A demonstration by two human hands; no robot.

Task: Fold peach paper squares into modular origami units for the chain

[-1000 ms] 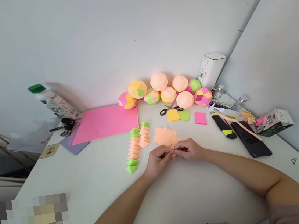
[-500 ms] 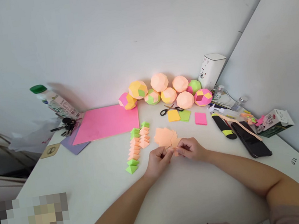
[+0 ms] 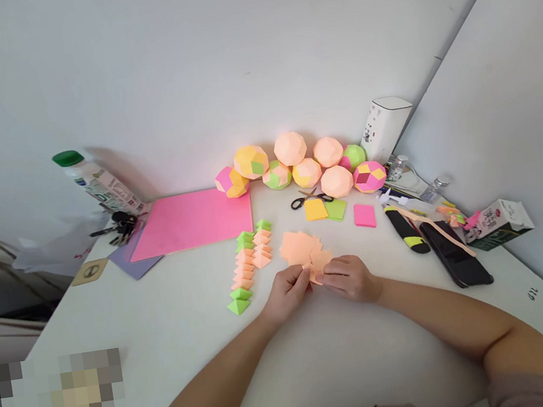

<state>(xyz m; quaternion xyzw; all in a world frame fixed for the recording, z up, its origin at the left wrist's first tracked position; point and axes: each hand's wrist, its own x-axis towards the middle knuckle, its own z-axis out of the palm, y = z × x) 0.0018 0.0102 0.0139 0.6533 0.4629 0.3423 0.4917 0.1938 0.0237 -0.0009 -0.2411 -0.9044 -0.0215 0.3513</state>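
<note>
In the middle of the table, my left hand (image 3: pixel 290 291) is closed in a pinch on a small piece of peach paper (image 3: pixel 315 277). The fingers of my right hand (image 3: pixel 351 279) are closed on the right side of that paper, and they partly cover it. Just beyond both hands lies a pile of loose peach paper sheets (image 3: pixel 296 246). To their left run two rows of folded paper pieces (image 3: pixel 242 265), peach with green at the ends. How the held paper is folded is too small to make out.
Several faceted paper balls (image 3: pixel 290 149) stand by the wall. In front are scissors (image 3: pixel 310 198) and yellow (image 3: pixel 315 209), green (image 3: pixel 336 210) and pink (image 3: pixel 365 215) note pads. A pink sheet (image 3: pixel 193 221) and a bottle (image 3: pixel 102 183) are left; a phone (image 3: pixel 453 252) and carton (image 3: pixel 499 223) right.
My right hand has turned, its fingers now lying lower over the paper. My left hand has hardly moved, and the held paper sits slightly lower between the hands. The other things stay put.
</note>
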